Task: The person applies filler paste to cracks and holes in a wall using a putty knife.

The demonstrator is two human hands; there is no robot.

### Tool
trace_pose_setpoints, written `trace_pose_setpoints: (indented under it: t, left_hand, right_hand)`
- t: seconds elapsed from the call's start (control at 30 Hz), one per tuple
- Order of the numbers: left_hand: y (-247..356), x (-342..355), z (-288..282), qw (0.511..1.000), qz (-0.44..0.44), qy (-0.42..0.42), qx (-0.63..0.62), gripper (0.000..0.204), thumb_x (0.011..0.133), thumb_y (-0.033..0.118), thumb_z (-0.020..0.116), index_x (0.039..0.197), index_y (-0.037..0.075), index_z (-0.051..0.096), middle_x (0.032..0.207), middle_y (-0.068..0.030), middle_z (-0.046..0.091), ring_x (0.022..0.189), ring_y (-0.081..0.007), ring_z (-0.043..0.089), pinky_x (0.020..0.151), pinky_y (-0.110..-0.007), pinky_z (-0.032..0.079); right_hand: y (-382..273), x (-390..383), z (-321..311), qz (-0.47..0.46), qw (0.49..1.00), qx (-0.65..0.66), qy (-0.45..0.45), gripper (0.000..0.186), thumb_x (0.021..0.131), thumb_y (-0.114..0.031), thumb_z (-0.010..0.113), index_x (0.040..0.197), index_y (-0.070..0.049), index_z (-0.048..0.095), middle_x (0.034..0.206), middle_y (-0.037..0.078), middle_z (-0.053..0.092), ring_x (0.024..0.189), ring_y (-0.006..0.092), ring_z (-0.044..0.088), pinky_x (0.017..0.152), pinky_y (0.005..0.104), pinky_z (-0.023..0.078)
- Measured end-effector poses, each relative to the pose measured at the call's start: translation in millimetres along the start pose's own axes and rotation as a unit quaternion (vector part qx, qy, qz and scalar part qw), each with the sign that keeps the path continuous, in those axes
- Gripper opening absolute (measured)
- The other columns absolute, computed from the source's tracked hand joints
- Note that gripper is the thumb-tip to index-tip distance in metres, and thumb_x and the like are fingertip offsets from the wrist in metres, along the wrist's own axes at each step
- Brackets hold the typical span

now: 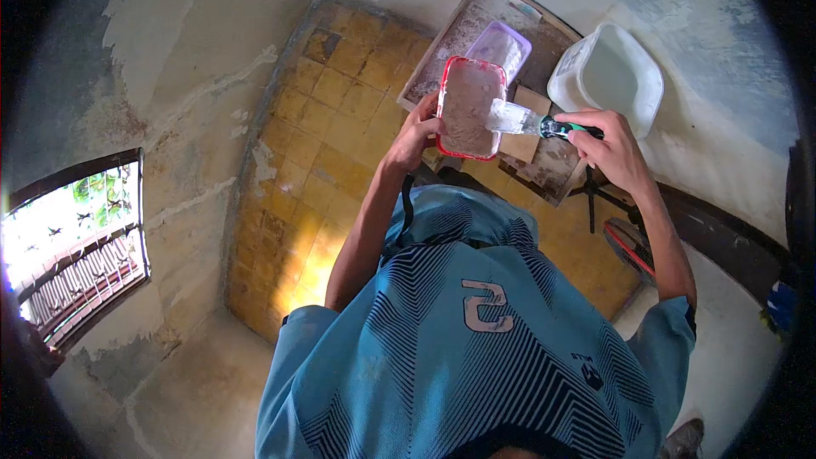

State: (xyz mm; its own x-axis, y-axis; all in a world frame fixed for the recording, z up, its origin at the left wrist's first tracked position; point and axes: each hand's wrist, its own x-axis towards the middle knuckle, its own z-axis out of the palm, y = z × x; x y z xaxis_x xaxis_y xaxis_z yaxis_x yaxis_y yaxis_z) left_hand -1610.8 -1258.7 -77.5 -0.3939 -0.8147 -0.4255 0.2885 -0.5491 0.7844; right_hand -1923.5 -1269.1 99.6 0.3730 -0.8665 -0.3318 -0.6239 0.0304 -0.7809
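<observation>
My left hand grips the left side of a red-rimmed rectangular tub, fingers wrapped round its edge. A greyish-pink paste or powder with a rough surface lies inside the tub. In my right hand is a putty knife with a black and green handle. Its wide blade, smeared with white, points left and reaches over the tub's right rim. Whether the blade's edge touches the paste, I cannot tell.
Beyond the tub, a dusty wooden board or table carries a lilac tub and a flat brown piece. A large white bucket stands at its right. Patchy walls enclose yellow floor tiles; a barred window is at left.
</observation>
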Motion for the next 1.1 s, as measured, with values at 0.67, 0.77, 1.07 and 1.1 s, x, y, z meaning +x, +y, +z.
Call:
trace_pose_setpoints:
  t: [0.67,0.77,1.07,1.1]
  left_hand:
    - [2.1,-1.8,34.0,0.997,0.026,0.072,0.024,0.085,0.068,0.011,0.065,0.147,0.004,0.035,0.124,-0.0122,0.050,0.108,-0.0231,0.054,0.085,-0.036,0.049]
    - [4.8,-2.6,35.3,0.996,0.020,0.075,0.035,0.083,0.068,0.011,0.062,0.147,0.005,0.036,0.130,-0.0126,0.051,0.115,-0.0239,0.052,0.092,-0.037,0.046]
    - [6.0,6.1,34.4,0.998,0.021,0.031,0.058,0.082,0.069,0.009,0.067,0.146,0.005,0.038,0.113,-0.0107,0.055,0.101,-0.0227,0.058,0.080,-0.035,0.051]
    - [2.6,8.0,33.2,0.999,0.013,0.037,0.024,0.081,0.070,0.011,0.066,0.146,0.006,0.039,0.112,-0.0098,0.057,0.100,-0.0221,0.059,0.080,-0.035,0.051]
  right_hand:
    - [-18.3,50.7,41.1,-0.043,0.972,-0.212,0.088,0.026,0.085,-0.012,0.062,0.104,0.003,0.070,0.099,0.026,0.068,0.096,0.0400,0.064,0.089,0.0466,0.048]
    - [-15.5,54.9,42.5,-0.080,0.973,-0.199,0.089,0.026,0.085,-0.011,0.061,0.104,0.004,0.070,0.096,0.024,0.067,0.091,0.0383,0.064,0.087,0.0440,0.048]
    - [-44.4,48.3,80.7,-0.124,0.948,-0.293,0.013,0.018,0.083,-0.004,0.059,0.097,0.004,0.067,0.095,0.019,0.062,0.087,0.0345,0.064,0.080,0.0435,0.051]
    - [-43.6,43.3,85.6,-0.171,0.933,-0.317,0.017,0.016,0.082,-0.004,0.059,0.095,0.003,0.066,0.095,0.018,0.061,0.088,0.0338,0.063,0.080,0.0436,0.052]
